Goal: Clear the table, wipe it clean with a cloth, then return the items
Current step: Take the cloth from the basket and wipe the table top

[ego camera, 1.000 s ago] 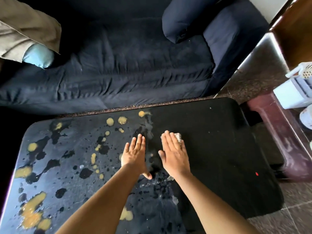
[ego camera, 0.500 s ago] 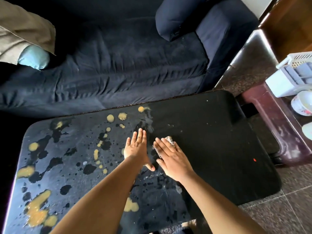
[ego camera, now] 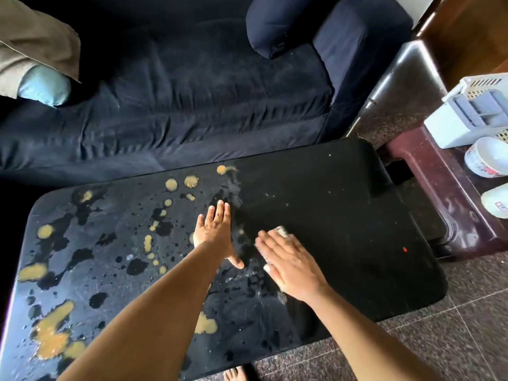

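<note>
Dark navy sofa [ego camera: 192, 92] fills the space behind a low black desk [ego camera: 343, 215], which you look down on from above. Your left hand [ego camera: 213, 232] lies flat near the middle of the desk, fingers straight and close together, thumb spread out to the side, gripping nothing. Your right hand [ego camera: 291, 266] lies just beside it, toward the right half of the desk. It is also flat, with its fingers extended, and presses a small pale cloth [ego camera: 281, 232] against the desk top. Only a corner of the cloth shows past your fingertips, and this hand is blurred.

Yellow-tan blotches [ego camera: 52, 336] and dark wet splashes [ego camera: 134, 266] cover the left half of the desk and reach up to your left hand. The right half of the desk is plain black with a few pale flecks, and a tiny red speck [ego camera: 404, 249] sits near its right edge.

Beyond the right end of the desk stands a dark reddish stand [ego camera: 445, 204] carrying a white plastic basket [ego camera: 472, 111] and a patterned bowl [ego camera: 486, 158]. Behind the far right corner of the desk a navy bolster [ego camera: 277, 23] lies on the sofa. Behind the far left corner is a light blue cushion [ego camera: 44, 85] under beige fabric [ego camera: 30, 37]. Bare toes [ego camera: 235, 375] show at the near edge of the desk, on the speckled tile floor [ego camera: 439, 339].
</note>
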The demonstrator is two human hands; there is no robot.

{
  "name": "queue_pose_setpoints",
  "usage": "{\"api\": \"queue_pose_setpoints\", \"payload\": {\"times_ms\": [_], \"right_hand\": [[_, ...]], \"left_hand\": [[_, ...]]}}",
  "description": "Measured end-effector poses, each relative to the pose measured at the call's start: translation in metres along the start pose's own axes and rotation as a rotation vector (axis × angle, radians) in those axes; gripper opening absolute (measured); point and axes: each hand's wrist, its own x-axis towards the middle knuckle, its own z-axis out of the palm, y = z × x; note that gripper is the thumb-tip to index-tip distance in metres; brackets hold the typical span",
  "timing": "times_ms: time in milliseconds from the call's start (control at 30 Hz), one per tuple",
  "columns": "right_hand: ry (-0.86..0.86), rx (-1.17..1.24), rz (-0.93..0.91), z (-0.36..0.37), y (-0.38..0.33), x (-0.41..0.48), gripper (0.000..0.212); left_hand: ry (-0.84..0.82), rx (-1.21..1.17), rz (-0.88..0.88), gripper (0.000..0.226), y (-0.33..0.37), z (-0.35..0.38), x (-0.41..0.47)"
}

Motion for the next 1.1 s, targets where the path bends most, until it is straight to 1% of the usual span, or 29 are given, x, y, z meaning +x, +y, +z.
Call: {"api": "queue_pose_setpoints", "payload": {"times_ms": [33,100,133,167,200,300,333,367,400,433,500,533,600,667,700,800,833,867,900,933,967,1033,1067,1100], "right_hand": [[0.011,0.025,0.14,0.001,0.008,-0.002,0.057],[0.046,0.103,0.508,0.0,0.008,0.001,0.058],[0.055,0.125,0.601,0.0,0.0,0.004,0.059],[0.057,0.144,0.595,-0.001,-0.011,0.007,0.06],[0.056,0.149,0.492,-0.001,-0.019,0.008,0.061],[0.04,0.096,0.028,-0.001,-0.016,0.001,0.058],[0.019,0.095,-0.055,-0.001,-0.008,0.0,0.057],[0.01,0.096,-0.079,0.0,0.0,0.002,0.056],[0.016,0.11,-0.032,0.001,0.005,0.006,0.055],[0.034,0.132,0.076,0.002,0.008,0.014,0.055],[0.076,0.178,0.358,0.0,0.01,0.038,0.055],[0.101,0.189,0.471,0.0,0.009,0.053,0.056],[0.129,0.199,0.615,-0.003,0.005,0.08,0.057],[0.144,0.225,0.641,-0.006,-0.003,0.106,0.059],[0.138,0.232,0.584,-0.008,-0.01,0.117,0.059],[0.068,0.212,0.233,-0.008,-0.03,0.133,0.059],[0.051,0.195,0.145,-0.007,-0.033,0.134,0.058],[0.042,0.185,0.099,-0.006,-0.031,0.132,0.057],[0.04,0.179,0.101,-0.005,-0.027,0.127,0.057],[0.052,0.165,0.153,-0.004,-0.021,0.121,0.057],[0.076,0.148,0.261,-0.002,-0.015,0.114,0.057],[0.157,0.164,0.593,-0.003,-0.002,0.102,0.059],[0.189,0.185,0.717,-0.003,0.001,0.096,0.059],[0.194,0.195,0.742,-0.004,0.0,0.091,0.06]], "left_hand": [[0.002,0.002,0.0,0.157,0.0,0.0,0.0],[0.003,-0.005,-0.003,0.157,-0.001,0.001,0.0],[0.002,-0.006,-0.003,0.157,-0.001,0.001,0.0],[0.0,-0.006,-0.004,0.158,-0.001,0.001,0.0],[-0.002,-0.005,-0.009,0.158,0.0,0.001,0.0],[-0.01,0.003,-0.018,0.157,0.002,0.0,0.002],[-0.013,0.003,-0.02,0.158,0.002,0.0,0.002],[-0.015,0.003,-0.022,0.158,0.002,0.0,0.002],[-0.016,0.006,-0.024,0.158,0.002,0.0,0.002],[-0.016,0.01,-0.026,0.158,0.002,0.0,0.002],[-0.018,0.019,-0.028,0.158,0.002,0.001,0.003],[-0.018,0.021,-0.03,0.158,0.002,0.001,0.004],[-0.02,0.019,-0.036,0.158,0.003,0.002,0.005],[-0.019,0.018,-0.04,0.159,0.003,0.002,0.006],[-0.019,0.015,-0.04,0.159,0.003,0.002,0.006],[-0.014,0.006,-0.043,0.158,0.003,0.001,0.005],[-0.014,0.003,-0.042,0.158,0.002,0.001,0.005],[-0.012,-0.001,-0.039,0.158,0.002,0.002,0.005],[-0.01,-0.004,-0.037,0.159,0.001,0.002,0.005],[-0.006,-0.009,-0.033,0.159,0.001,0.002,0.005],[-0.008,-0.016,-0.03,0.16,0.0,0.002,0.005],[-0.01,-0.032,-0.025,0.16,-0.001,0.003,0.006],[-0.008,-0.037,-0.022,0.16,-0.001,0.003,0.006],[-0.006,-0.04,-0.019,0.16,-0.001,0.003,0.006]]}}
